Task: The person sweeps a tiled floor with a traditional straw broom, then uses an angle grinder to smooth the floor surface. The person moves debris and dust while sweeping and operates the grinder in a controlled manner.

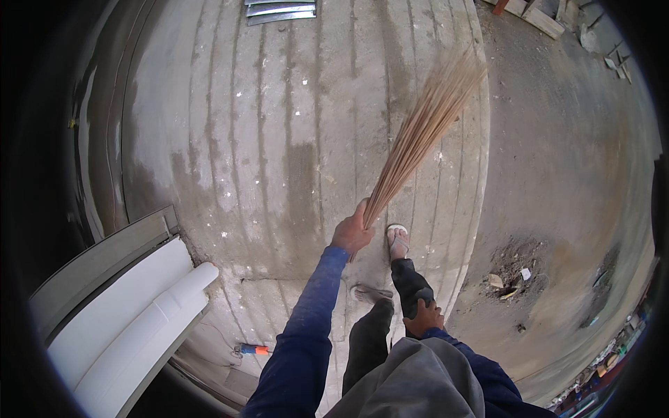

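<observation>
My left hand (353, 228) is closed round the bound end of a stick broom (426, 122), a long bundle of thin brown sticks. The sticks fan out away from me, up and to the right, over the grooved concrete floor (279, 160); their far tips are blurred. My right hand (424, 320) rests on my right knee (416, 291), fingers apart and holding no tool. Below the broom, my right foot wears a light flip-flop (397, 233).
White rolled sheeting (150, 313) lies on a long stand at lower left. Near it is a blue and orange power tool (252, 349) with a cord. Metal slats (280, 10) lie at the far edge. Past the concrete's right edge, dirt ground holds a debris pile (516, 272) and boards (533, 15).
</observation>
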Motion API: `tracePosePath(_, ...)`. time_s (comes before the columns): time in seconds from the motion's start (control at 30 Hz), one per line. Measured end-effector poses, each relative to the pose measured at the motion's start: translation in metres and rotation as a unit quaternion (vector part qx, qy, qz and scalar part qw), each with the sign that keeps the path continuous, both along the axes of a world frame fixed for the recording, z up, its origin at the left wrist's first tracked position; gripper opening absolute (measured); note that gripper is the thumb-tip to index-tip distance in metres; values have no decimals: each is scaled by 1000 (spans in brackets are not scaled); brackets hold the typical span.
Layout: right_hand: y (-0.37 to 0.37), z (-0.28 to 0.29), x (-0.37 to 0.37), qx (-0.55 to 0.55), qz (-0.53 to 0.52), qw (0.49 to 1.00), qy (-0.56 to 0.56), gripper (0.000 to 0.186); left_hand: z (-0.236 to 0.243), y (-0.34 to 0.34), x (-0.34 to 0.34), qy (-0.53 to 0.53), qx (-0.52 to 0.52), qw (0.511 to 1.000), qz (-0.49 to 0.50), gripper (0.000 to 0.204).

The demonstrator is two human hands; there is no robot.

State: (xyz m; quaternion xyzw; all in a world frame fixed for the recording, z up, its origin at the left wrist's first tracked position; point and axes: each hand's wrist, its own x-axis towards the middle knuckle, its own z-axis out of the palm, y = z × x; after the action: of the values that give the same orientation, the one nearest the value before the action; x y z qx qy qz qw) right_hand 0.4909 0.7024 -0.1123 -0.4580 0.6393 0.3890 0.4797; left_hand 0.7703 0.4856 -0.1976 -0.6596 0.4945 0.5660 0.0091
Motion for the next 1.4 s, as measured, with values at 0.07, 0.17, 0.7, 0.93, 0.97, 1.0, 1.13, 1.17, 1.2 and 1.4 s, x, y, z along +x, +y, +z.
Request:
tracePosePath(0.07,4,1,-1,-2,-18,1000,2,91,5,37,36,-41,-65,991,109,95)
tracePosePath(0.17,13,-5,-7,-16,-46,999,7,93,-30,92,74,-36,-118,937,327,101)
tracePosePath(0.7,25,-5,2,-10,-4,1000,1,94,8,160,-91,48,43,991,-115,87)
tracePosePath(0.93,47,6,-7,-36,-14,999,8,86,42,241,93,-12,-58,849,525,68)
tracePosePath(0.97,53,6,-10,-44,-12,999,11,86,34,246,107,-26,-89,817,570,61)
tracePosePath(1.0,60,7,-9,-54,-5,999,8,86,20,255,111,-36,-84,795,600,64)
tracePosePath(1.13,85,12,1,-58,10,998,-5,92,-53,318,78,-73,3,881,468,72)
tracePosePath(1.17,96,13,7,-60,21,998,-15,92,-71,345,63,-135,124,959,215,76)
tracePosePath(1.2,111,10,2,-65,17,998,5,93,-64,330,16,-81,200,976,19,77)
tracePosePath(1.4,178,22,-3,-116,2,993,8,97,35,353,-54,1,23,990,-137,78)
